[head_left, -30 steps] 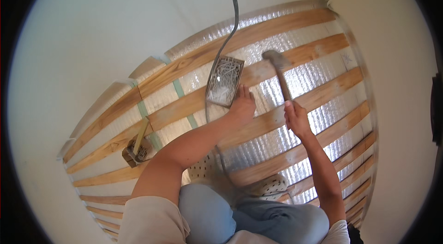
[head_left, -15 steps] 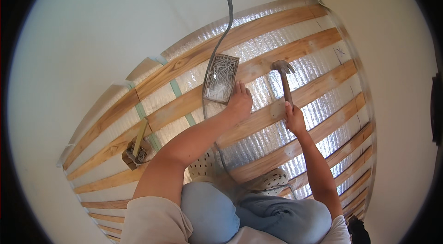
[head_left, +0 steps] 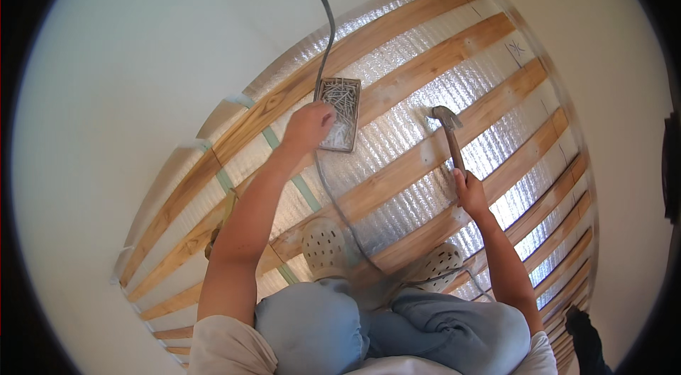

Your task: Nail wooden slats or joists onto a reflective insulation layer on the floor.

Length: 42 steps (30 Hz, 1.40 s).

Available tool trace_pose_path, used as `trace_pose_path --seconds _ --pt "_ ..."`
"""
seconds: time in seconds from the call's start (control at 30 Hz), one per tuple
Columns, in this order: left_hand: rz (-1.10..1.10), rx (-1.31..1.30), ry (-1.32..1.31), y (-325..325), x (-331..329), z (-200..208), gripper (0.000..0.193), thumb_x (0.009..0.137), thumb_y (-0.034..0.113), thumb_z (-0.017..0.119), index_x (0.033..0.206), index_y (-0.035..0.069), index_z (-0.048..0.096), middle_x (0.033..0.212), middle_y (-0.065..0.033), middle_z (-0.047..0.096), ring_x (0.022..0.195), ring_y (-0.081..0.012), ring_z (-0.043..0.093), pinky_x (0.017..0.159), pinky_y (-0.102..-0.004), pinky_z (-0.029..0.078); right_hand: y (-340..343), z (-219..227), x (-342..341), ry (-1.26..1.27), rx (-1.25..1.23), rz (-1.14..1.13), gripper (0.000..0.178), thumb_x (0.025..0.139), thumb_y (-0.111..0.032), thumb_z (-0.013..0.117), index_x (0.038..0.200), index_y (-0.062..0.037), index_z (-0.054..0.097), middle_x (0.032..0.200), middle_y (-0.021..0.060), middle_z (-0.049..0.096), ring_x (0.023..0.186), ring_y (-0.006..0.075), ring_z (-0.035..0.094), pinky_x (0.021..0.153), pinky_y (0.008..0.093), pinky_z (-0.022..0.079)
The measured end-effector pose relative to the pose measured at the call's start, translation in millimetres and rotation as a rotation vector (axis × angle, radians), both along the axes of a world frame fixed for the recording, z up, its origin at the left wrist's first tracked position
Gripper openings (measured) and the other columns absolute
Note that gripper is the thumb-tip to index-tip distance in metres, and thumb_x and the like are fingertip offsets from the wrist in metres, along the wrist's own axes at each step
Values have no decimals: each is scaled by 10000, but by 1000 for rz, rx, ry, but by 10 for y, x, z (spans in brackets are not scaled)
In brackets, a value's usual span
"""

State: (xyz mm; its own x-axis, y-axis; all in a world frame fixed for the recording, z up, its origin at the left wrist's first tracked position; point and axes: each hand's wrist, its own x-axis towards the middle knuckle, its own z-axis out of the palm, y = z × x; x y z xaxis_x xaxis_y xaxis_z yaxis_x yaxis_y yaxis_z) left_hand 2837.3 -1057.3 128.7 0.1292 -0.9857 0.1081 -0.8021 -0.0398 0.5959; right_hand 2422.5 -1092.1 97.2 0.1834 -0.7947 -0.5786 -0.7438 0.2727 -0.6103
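Note:
In my right hand (head_left: 471, 190), closed round the lower handle, is a claw hammer (head_left: 454, 148). Its metal head hangs over the silver foil sheet, beside a wooden batten. My left hand (head_left: 310, 124) is at the left edge of an open, shallow box of nails (head_left: 340, 109). Its fingers are curled in over that edge; what they hold, if anything, is hidden. Long loose nails fill the box, with a pale patch toward its near end. A dark cable (head_left: 324, 13) runs down beside the box and under my left hand.
Parallel wooden battens (head_left: 397, 178) cross the foil (head_left: 418, 109), with green tape strips at the left. My perforated clogs (head_left: 324, 244) stand on the battens near the cable. Behind my left forearm, a yellowish stick (head_left: 230, 206) shows partly. Pale walls (head_left: 156, 41) border the floor.
My left hand has moved from the right side of the nail box to its left edge, and its fingers have curled. The right hand still grips the hammer. The whole view has shifted slightly.

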Motion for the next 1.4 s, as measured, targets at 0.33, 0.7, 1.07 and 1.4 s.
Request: trace_pose_path --seconds 0.33,0.7,1.07,1.4 --pt "-53 129 -252 157 -327 -178 101 777 110 631 862 55 638 873 -118 624 823 -304 622 715 -414 508 99 -467 -214 14 -265 46 517 975 -479 470 811 8 528 561 41 497 449 140 529 457 317 449" --pt "-15 58 90 91 -609 -162 138 778 50 642 903 68 585 876 -125 613 699 -297 630 625 -374 519 381 179 -246 -67 67 -184 563 965 -507 448 915 41 567 628 103 569 515 192 572 520 345 471" --pt "-394 258 106 -151 -1905 -568 125 854 143 574 912 33 591 911 -164 609 826 -366 605 708 -441 501 1060 297 -508 -45 118 -181 577 959 -514 453 883 47 564 647 169 578 604 259 601 601 385 470" --pt "-227 369 92 -243 -2077 -561 108 848 115 545 823 16 581 841 -204 617 792 -388 616 692 -469 493 1064 281 -536 -95 223 -215 582 963 -508 436 916 57 566 740 229 591 720 319 607 702 413 467"
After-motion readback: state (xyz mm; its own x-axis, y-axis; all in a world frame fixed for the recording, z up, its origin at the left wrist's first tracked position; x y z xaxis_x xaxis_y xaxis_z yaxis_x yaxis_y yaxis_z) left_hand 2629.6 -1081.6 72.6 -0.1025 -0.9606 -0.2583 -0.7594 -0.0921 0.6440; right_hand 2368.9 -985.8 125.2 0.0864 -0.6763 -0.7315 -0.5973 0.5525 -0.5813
